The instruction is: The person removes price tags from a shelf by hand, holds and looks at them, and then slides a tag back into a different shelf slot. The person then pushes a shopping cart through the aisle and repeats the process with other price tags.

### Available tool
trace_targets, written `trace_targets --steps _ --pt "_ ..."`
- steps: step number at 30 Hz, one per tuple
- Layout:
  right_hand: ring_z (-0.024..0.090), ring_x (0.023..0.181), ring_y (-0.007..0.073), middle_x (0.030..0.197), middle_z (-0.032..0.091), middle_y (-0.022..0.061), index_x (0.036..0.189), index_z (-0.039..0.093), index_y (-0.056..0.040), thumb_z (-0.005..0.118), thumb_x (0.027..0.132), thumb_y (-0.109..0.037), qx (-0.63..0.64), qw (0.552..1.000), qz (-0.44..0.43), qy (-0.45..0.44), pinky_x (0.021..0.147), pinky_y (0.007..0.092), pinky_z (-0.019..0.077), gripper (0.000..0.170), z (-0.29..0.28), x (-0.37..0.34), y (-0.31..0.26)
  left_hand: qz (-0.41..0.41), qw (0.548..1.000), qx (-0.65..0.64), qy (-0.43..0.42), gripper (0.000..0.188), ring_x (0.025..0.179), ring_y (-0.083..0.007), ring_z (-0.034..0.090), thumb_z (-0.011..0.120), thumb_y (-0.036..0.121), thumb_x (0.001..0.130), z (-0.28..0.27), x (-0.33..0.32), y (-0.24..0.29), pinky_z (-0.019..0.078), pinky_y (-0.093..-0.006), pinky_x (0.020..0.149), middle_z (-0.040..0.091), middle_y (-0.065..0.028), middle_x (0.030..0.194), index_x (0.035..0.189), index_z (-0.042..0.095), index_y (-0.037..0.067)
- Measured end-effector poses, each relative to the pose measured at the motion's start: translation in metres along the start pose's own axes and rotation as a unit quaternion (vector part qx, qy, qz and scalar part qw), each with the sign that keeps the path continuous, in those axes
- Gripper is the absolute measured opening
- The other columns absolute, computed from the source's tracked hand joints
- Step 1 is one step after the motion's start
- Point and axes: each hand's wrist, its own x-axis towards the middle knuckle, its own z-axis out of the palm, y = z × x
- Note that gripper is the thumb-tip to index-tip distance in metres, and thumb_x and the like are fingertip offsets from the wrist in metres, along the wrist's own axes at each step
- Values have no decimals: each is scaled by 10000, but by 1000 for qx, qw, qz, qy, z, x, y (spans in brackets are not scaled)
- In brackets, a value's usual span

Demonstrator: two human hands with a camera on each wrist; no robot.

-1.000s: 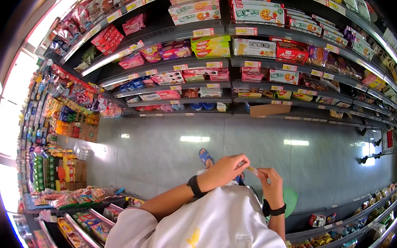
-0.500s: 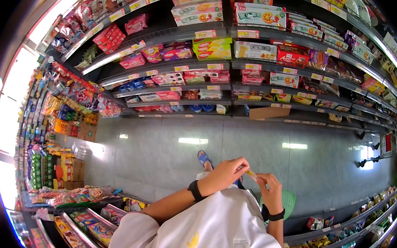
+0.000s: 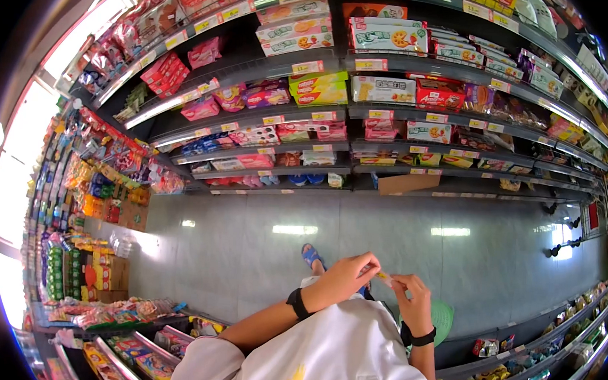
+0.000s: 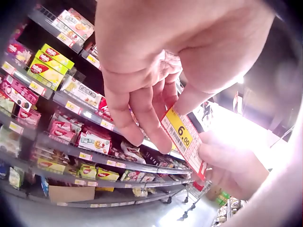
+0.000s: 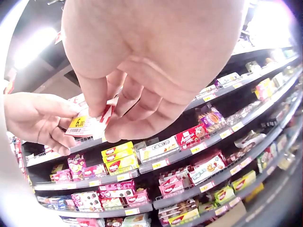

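Between my two hands is a price tag (image 4: 181,135), a small card with a red edge, a yellow band reading 6.00 and a barcode. My left hand (image 3: 347,280) pinches one end of it between thumb and fingers. At the opposite end, the thumb and fingers of my right hand (image 3: 414,301) pinch the red-edged side. In the right wrist view the tag (image 5: 77,124) lies tilted between both hands, its right part covered by the right fingers. Both hands are held in front of the white shirt (image 3: 322,344), above the floor.
Facing me are shelves (image 3: 354,113) of boxed biscuits and snacks with price labels along their edges. A brown cardboard piece (image 3: 409,184) leans on the lowest shelf. A green stool-like object (image 3: 442,320) stands by my right arm. A shopping cart (image 3: 591,218) is at right, stacked drinks (image 3: 55,272) at left.
The head view has tilted up slightly, so shelves and hands sit lower in it. Both hands keep pinching the price tag, whose angle shifts a little.
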Motion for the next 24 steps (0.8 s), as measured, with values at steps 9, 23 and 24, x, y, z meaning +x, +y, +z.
trace_targets --steps 9,23,24 --pt "669 758 271 911 714 122 989 725 -25 704 887 -15 -10 1000 10 6 674 345 532 105 -1 -8 -1 5 1000 10 -16 228 931 -232 701 590 205 1034 0 -3 6 523 -333 811 706 -121 1015 1111 606 -10" --pt "693 797 235 907 704 112 1016 740 -39 705 895 -36 -33 999 -5 -8 662 318 543 126 -3 -6 -6 16 999 40 6 206 904 -216 711 602 178 1025 0 -8 -1 542 -317 763 724 -116 1043 1127 616 0" --pt "683 798 250 901 703 107 1017 739 -46 707 889 -38 -24 1000 4 -7 677 335 540 133 -1 -6 -8 21 999 37 7 204 902 -213 710 602 177 1025 -1 -8 -3 541 -315 758 725 -114 1043 1127 617 1"
